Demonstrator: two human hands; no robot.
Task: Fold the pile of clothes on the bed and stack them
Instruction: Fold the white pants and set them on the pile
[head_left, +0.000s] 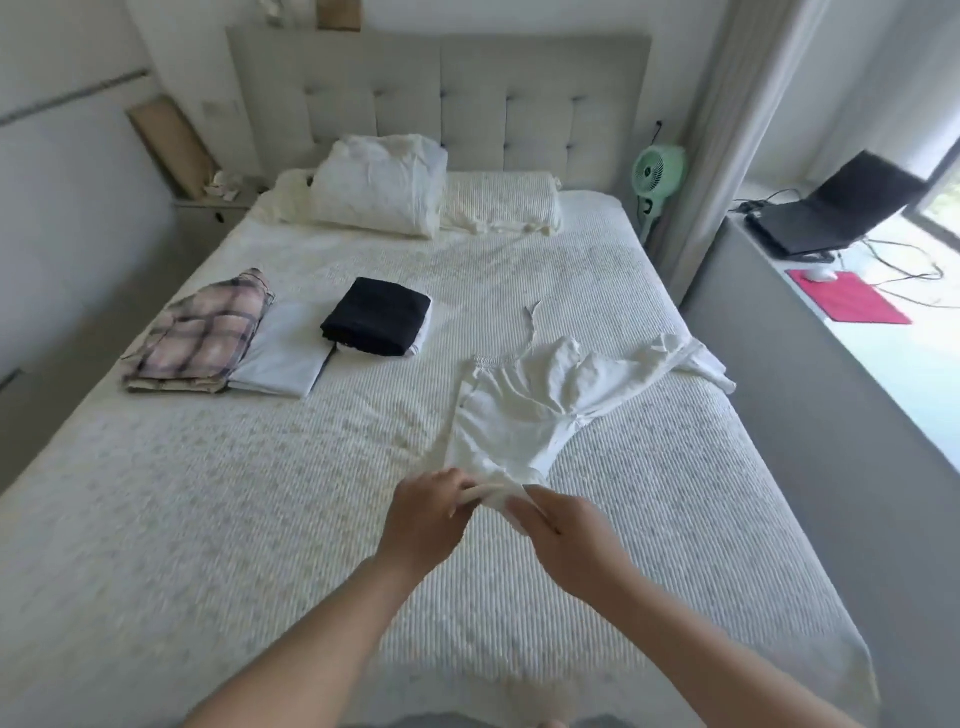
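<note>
Hands meet at the near hem of crumpled white drawstring trousers (540, 410): left hand (423, 514) and right hand (566, 535) both pinch it, probably lifting it slightly off the ribbed white bedspread (260, 519). Far left lie a folded plaid garment (197, 332), a folded white garment (285, 358) and a folded black garment (376, 316); bare bedspread lies between.

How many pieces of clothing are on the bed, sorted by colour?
White, unfolded, held by both hands: 1, the white garment
White, folded: 1, the white folded item
Black, folded: 1, the black folded item
Plaid, folded: 1, the plaid folded item
Total: 4
</note>
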